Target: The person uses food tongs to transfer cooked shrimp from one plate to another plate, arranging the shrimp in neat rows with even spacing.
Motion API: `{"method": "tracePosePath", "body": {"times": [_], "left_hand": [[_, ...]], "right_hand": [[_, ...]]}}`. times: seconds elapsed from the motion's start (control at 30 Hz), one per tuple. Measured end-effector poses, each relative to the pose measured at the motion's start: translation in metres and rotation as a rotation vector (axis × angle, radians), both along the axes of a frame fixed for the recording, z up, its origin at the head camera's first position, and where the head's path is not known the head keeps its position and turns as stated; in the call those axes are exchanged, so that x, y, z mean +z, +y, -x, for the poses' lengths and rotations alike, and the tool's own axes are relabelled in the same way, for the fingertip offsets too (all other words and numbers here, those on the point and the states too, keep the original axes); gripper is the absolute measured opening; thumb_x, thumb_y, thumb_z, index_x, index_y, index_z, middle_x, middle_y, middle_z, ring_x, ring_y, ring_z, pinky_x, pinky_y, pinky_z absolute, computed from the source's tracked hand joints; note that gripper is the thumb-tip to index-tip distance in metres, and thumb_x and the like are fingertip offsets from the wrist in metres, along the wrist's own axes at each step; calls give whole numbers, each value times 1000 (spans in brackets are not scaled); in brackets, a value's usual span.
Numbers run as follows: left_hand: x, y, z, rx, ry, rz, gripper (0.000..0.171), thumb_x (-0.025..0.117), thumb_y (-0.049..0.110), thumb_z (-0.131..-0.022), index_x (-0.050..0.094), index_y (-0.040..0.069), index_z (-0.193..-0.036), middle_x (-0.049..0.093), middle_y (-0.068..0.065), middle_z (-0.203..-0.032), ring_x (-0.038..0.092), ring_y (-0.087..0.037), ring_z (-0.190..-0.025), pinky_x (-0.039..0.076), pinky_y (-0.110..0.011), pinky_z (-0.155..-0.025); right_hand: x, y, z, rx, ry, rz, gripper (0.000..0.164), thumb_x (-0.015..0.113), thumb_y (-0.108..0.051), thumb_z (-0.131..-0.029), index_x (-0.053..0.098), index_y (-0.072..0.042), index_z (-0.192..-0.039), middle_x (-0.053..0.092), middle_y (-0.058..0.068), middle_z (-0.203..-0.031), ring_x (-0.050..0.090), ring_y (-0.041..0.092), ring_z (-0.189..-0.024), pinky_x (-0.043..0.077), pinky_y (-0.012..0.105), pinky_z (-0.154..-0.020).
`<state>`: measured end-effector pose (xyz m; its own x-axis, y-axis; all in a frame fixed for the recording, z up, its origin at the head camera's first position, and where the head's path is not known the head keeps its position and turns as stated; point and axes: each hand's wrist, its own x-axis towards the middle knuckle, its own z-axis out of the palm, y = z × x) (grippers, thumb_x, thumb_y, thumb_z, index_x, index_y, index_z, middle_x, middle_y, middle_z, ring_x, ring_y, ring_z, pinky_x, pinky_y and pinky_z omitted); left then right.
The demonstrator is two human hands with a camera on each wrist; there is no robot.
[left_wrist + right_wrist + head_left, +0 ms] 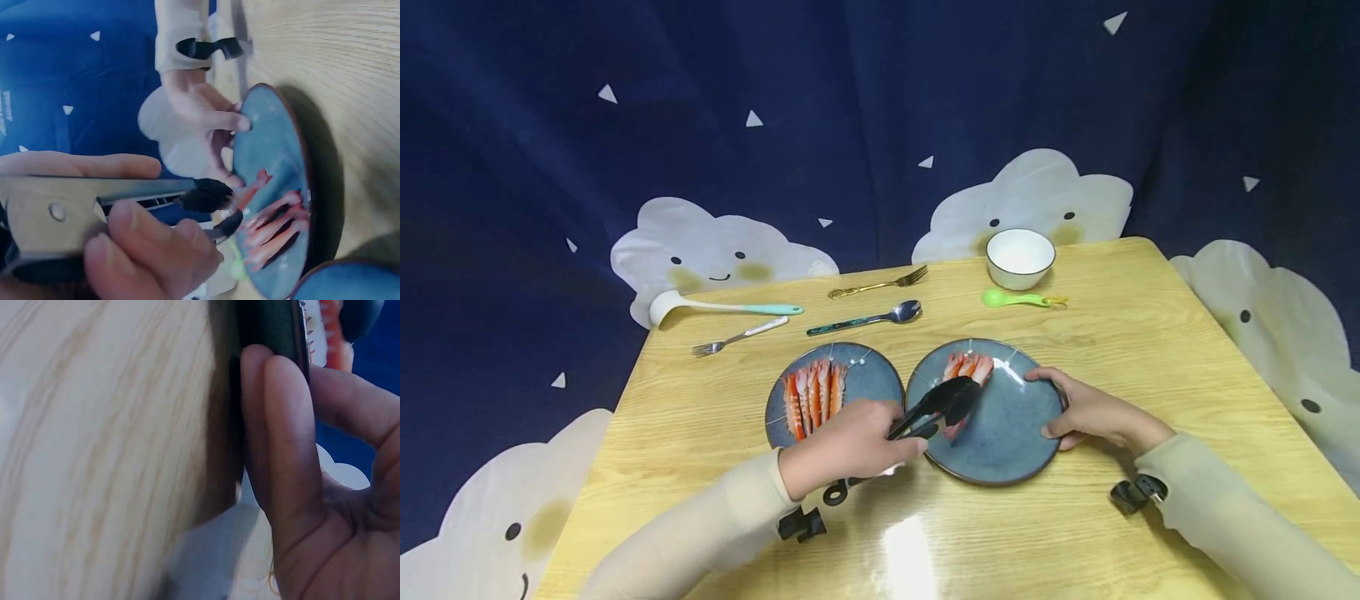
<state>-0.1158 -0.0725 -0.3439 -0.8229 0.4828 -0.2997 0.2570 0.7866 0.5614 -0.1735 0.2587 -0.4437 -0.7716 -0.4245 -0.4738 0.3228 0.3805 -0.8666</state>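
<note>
My left hand (859, 440) grips black-tipped metal tongs (934, 405), reaching across the left plate to the right one. In the left wrist view, a shrimp (252, 190) shows at the tips of the tongs, just above the blue plate (1011, 437). Several other shrimp (275, 230) lie side by side on that plate. My right hand (1093, 412) holds its right rim, thumb and fingers around the edge; the right wrist view has fingers (289, 419) under the plate. Red-and-white shrimp (812, 392) lie in a row on the left blue plate (880, 383), partly hidden by my left hand.
Behind the plates lie a spoon (904, 312), a gold fork (910, 277), a white-handled fork (730, 340) and a ladle (730, 307). A white bowl (1020, 257) stands at the back right, with a green spoon (996, 298) before it. The plates sit nearly rim to rim.
</note>
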Motion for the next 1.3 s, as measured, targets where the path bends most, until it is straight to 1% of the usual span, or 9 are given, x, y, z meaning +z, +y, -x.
{"method": "tracePosePath", "body": {"times": [0.13,0.23,0.4,0.53,0.67,0.9,1.03,1.2,1.3], "left_hand": [[-8,12,7,-40,-9,40,36,53,50,-80,52,14,-78,49,3,-56,43,-10,-45,35,-25,-44],[-14,16,13,-61,-7,69,37,52,51,-81,52,14,-76,45,3,-55,37,-10,-44,32,-25,-43],[-21,16,22,-35,-66,44,36,54,50,-80,54,14,-80,46,1,-55,38,-11,-43,32,-26,-42],[-22,13,25,-27,-80,36,42,54,52,-79,56,12,-91,51,1,-60,41,-12,-46,34,-27,-44],[-22,13,23,-23,-47,41,44,55,53,-78,56,11,-92,52,2,-62,43,-12,-49,35,-27,-45],[-17,15,13,-33,63,87,42,55,49,-79,55,9,-94,51,4,-63,47,-11,-50,38,-26,-46],[-17,14,13,-32,58,62,35,56,45,-81,54,12,-89,51,3,-62,46,-11,-48,38,-25,-44],[-18,12,12,-15,36,32,36,56,46,-80,54,12,-90,52,3,-62,45,-11,-48,37,-25,-43],[-16,9,12,6,27,-6,39,56,49,-79,55,12,-92,53,3,-62,45,-11,-47,37,-26,-43]], "right_hand": [[-1,-1,1,0,-13,8,86,70,2,-67,21,-21,-133,25,27,-116,57,24,-61,48,41,-51],[-2,0,2,1,-18,10,86,71,2,-67,21,-22,-133,28,27,-114,57,24,-63,48,41,-51],[-1,1,3,4,-12,22,86,71,2,-66,22,-21,-133,25,26,-118,57,25,-66,48,41,-52],[0,0,3,6,-5,33,86,71,3,-66,22,-20,-133,25,26,-119,57,25,-66,48,41,-52],[0,0,2,4,-17,33,86,71,3,-66,22,-21,-133,26,26,-117,57,25,-65,48,42,-52],[-1,1,2,4,-20,30,85,71,2,-67,22,-22,-133,25,27,-118,57,26,-65,48,43,-52],[0,1,2,-2,-21,17,85,71,2,-67,22,-21,-133,23,27,-119,57,25,-62,47,43,-51],[1,0,1,-3,-17,7,85,71,2,-67,22,-20,-133,19,26,-122,56,24,-60,48,42,-51],[1,-1,1,-3,-16,4,85,71,2,-67,22,-21,-133,20,26,-122,56,24,-61,48,42,-51]]}}
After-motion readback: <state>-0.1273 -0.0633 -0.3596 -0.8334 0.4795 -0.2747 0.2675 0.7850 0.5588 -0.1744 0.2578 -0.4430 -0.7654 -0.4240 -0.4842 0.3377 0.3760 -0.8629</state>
